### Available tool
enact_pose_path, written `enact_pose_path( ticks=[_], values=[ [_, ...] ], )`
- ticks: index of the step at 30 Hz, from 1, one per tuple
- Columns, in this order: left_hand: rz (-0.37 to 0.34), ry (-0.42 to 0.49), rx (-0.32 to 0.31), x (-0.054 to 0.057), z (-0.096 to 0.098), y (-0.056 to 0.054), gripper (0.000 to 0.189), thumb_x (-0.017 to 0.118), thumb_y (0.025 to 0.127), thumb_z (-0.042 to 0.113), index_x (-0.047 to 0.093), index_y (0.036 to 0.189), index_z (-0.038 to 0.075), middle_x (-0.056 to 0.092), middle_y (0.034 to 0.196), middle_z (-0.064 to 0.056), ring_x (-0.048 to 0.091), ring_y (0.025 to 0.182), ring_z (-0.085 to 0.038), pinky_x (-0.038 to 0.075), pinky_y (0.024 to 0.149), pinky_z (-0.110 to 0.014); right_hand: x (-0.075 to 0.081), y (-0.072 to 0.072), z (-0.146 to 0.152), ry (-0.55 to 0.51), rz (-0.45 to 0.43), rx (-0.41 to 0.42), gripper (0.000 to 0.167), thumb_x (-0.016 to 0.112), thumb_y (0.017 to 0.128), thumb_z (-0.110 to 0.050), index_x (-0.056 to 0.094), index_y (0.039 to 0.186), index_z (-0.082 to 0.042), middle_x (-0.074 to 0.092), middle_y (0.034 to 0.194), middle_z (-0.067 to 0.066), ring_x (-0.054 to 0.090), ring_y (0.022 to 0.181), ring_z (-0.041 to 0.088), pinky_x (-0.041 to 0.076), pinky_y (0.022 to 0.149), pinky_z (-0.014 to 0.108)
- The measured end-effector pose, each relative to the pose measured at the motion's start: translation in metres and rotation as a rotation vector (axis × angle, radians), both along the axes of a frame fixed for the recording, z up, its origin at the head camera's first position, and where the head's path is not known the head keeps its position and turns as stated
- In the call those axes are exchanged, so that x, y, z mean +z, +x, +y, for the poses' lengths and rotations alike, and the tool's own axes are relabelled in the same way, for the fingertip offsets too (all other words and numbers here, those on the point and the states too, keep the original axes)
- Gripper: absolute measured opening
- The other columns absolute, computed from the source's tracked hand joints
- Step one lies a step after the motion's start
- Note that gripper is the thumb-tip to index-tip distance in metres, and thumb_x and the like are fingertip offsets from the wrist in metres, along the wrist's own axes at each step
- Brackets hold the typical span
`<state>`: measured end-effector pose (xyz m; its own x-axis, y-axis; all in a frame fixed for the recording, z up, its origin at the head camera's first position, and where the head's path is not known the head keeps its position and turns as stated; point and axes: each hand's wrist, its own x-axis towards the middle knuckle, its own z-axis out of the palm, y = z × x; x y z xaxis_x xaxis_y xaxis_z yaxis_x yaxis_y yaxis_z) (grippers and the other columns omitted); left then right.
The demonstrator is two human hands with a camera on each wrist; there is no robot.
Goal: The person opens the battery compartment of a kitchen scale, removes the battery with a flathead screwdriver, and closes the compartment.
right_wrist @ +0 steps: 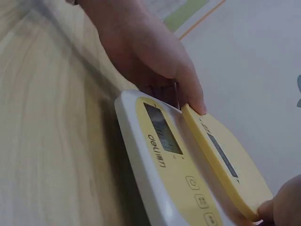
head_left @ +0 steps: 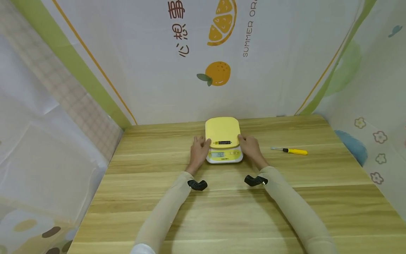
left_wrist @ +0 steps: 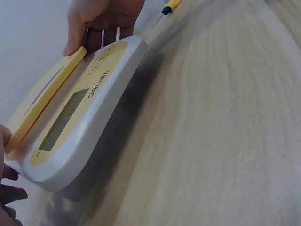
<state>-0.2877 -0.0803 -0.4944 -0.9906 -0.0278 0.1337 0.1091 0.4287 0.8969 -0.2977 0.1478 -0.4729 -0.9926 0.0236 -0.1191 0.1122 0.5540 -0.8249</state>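
A yellow-and-white kitchen scale [head_left: 222, 127] is near the back edge of the wooden table, its display [head_left: 217, 154] facing me with digits showing. My left hand [head_left: 199, 151] grips its left side, the thumb on the edge of the yellow weighing plate [right_wrist: 225, 160]. On the opposite side my right hand [head_left: 251, 148] holds it the same way, thumb on the plate and fingers bent around the side. In the left wrist view, a shadow lies beneath the white base [left_wrist: 101, 117]; whether it is raised off the table I cannot tell.
To the right of the scale lies a screwdriver [head_left: 295, 151] with a yellow and black handle. A white printed cloth [head_left: 152, 81] hangs behind the wooden table [head_left: 222, 218], and more cloth hangs at both sides.
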Motion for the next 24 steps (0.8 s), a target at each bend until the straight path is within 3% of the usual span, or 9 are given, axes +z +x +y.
enact_pose_path(
  ticks=[2,4,7,11,16,24],
  values=[
    [-0.005,0.051,-0.005,0.002,-0.002,0.001,0.052,0.056,0.106,0.039,0.060,0.140,0.000,0.050,0.151,-0.020,0.026,0.153,-0.034,0.027,0.125,-0.050,0.002,0.001,0.004,-0.036,-0.017,0.011,0.055,0.039,0.111,-0.039,0.053,0.146,0.001,0.060,0.139,0.024,0.057,0.125,0.036,0.052,0.104,0.047],
    [-0.010,0.095,-0.022,0.004,-0.004,0.001,0.053,0.057,0.105,0.040,0.057,0.144,0.004,0.056,0.147,-0.015,0.042,0.146,-0.030,0.040,0.119,-0.045,0.004,0.003,0.008,-0.092,-0.036,0.029,0.054,0.042,0.111,-0.038,0.052,0.147,0.001,0.059,0.142,0.023,0.055,0.132,0.037,0.049,0.109,0.049],
    [-0.029,0.148,-0.056,0.009,-0.007,0.002,0.055,0.060,0.104,0.041,0.054,0.147,0.007,0.060,0.144,-0.011,0.057,0.132,-0.023,0.051,0.109,-0.039,0.008,0.003,0.014,-0.221,-0.070,0.036,0.052,0.048,0.110,-0.035,0.052,0.147,0.001,0.056,0.145,0.020,0.055,0.132,0.035,0.051,0.108,0.047],
    [-0.041,0.178,-0.095,0.013,-0.011,0.002,0.055,0.064,0.103,0.037,0.054,0.146,0.004,0.062,0.140,-0.011,0.062,0.127,-0.022,0.053,0.105,-0.036,0.012,0.000,0.021,-0.359,-0.131,0.030,0.050,0.056,0.108,-0.031,0.053,0.147,-0.001,0.054,0.149,0.017,0.055,0.132,0.033,0.053,0.107,0.041],
    [-0.071,0.232,-0.143,0.017,-0.015,0.002,0.054,0.069,0.100,0.029,0.055,0.144,0.000,0.066,0.134,-0.016,0.066,0.121,-0.026,0.056,0.100,-0.034,0.015,-0.005,0.032,-0.397,-0.173,0.070,0.053,0.061,0.105,-0.033,0.054,0.146,-0.001,0.056,0.147,0.016,0.056,0.130,0.032,0.052,0.108,0.040],
    [-0.118,0.270,-0.200,0.027,-0.025,-0.005,0.057,0.076,0.095,0.023,0.056,0.143,0.001,0.068,0.131,-0.012,0.066,0.121,-0.024,0.057,0.099,-0.031,0.020,-0.013,0.050,-0.383,-0.073,0.326,0.058,0.062,0.105,-0.028,0.046,0.149,0.005,0.058,0.142,0.024,0.061,0.127,0.034,0.052,0.107,0.047]
  ],
)
